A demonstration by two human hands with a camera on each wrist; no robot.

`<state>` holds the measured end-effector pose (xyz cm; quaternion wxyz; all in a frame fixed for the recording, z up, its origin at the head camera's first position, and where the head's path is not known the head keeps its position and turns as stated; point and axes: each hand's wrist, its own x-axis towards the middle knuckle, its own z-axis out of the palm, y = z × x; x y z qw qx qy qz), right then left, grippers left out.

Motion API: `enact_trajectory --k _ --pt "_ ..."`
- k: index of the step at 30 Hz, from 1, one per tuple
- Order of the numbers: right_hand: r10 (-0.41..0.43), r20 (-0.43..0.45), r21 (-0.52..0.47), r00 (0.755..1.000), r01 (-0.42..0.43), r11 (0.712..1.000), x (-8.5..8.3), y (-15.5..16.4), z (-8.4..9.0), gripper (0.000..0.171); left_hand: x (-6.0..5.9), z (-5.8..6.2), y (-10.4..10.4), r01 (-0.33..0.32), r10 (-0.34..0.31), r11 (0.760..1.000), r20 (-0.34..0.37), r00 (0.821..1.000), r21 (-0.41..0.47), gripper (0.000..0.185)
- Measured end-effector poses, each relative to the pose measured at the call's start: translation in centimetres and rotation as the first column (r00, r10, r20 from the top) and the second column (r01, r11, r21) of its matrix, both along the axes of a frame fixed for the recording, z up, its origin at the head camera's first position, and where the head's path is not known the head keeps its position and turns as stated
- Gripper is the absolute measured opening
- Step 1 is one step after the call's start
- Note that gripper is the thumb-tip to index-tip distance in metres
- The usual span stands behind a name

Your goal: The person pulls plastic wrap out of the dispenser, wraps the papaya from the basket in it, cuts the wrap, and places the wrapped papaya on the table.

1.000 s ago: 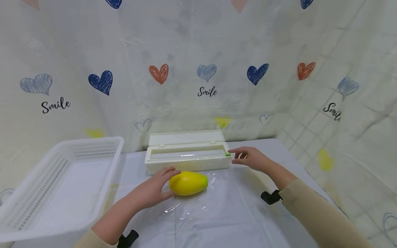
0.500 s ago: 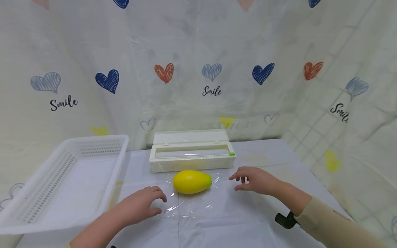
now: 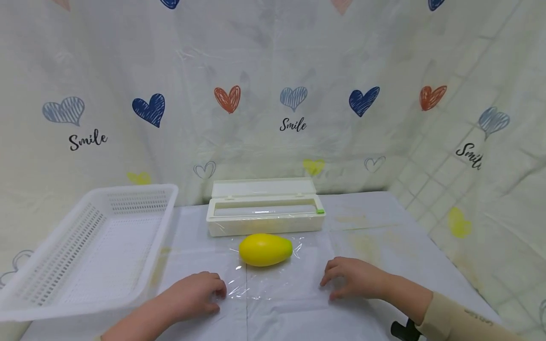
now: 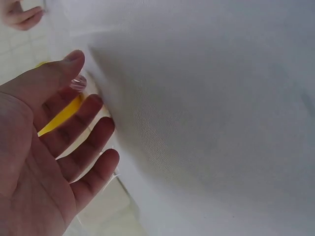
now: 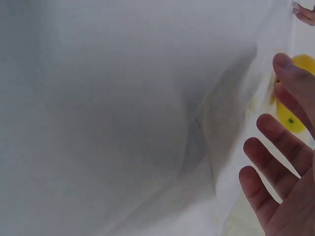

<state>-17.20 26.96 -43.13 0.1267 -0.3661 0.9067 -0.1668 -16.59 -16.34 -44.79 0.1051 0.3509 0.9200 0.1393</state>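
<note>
A smooth yellow fruit (image 3: 264, 250), mango-shaped with a greenish right end, lies on a clear sheet of cling film (image 3: 256, 284) spread on the table. My left hand (image 3: 194, 293) is at the film's left side, low over the table, fingers loosely bent. In the left wrist view, that hand (image 4: 54, 132) has its thumb and fingers apart, with a shiny bit of film showing behind the thumb tip. To the right of the film, my right hand (image 3: 356, 279) hovers with loosely bent fingers. The right wrist view shows its fingers (image 5: 268, 167) spread, nothing between them.
Behind the fruit stands a white cling film dispenser (image 3: 266, 226), its lid (image 3: 264, 187) raised, a roll inside and a green slider (image 3: 320, 211) at the right end. A white perforated basket (image 3: 170, 213) stands on the left. A heart-printed sheet (image 3: 256, 151) hangs behind the table (image 3: 290, 322).
My left hand has left the fruit and drawn back toward me. My right hand has come from the dispenser's green slider down to the film's right side. The fruit stays on the film.
</note>
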Motion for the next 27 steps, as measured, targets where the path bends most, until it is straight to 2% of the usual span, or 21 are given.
enact_trajectory --k 5,11,15,22,27 --pt "0.066 -0.079 0.026 0.995 -0.064 0.998 0.1 -0.1 -0.7 0.019 -0.2 0.1 0.2 0.005 -0.005 1.0 -0.005 1.0 -0.021 0.019" --pt "0.06 -0.054 0.044 0.997 -0.058 0.997 -0.4 -0.3 -1.4 0.014 -0.5 0.0 0.4 0.005 -0.006 1.0 -0.035 0.999 -0.026 0.018" --pt "0.071 -0.068 0.034 0.995 -0.069 0.997 -0.4 -0.3 -1.6 0.008 -0.4 -0.2 0.3 -0.004 0.004 1.0 -0.04 0.999 -0.019 0.018" --pt "0.027 -0.022 0.019 0.999 -0.027 0.999 -0.2 -0.4 -1.1 0.011 0.1 0.2 -0.1 -0.036 0.041 0.997 -0.08 0.996 0.062 0.014" --pt "0.006 -0.05 -0.035 0.999 -0.008 0.999 0.0 -0.1 -0.5 0.012 0.3 0.4 -0.4 -0.071 0.086 0.99 -0.125 0.988 0.121 0.015"
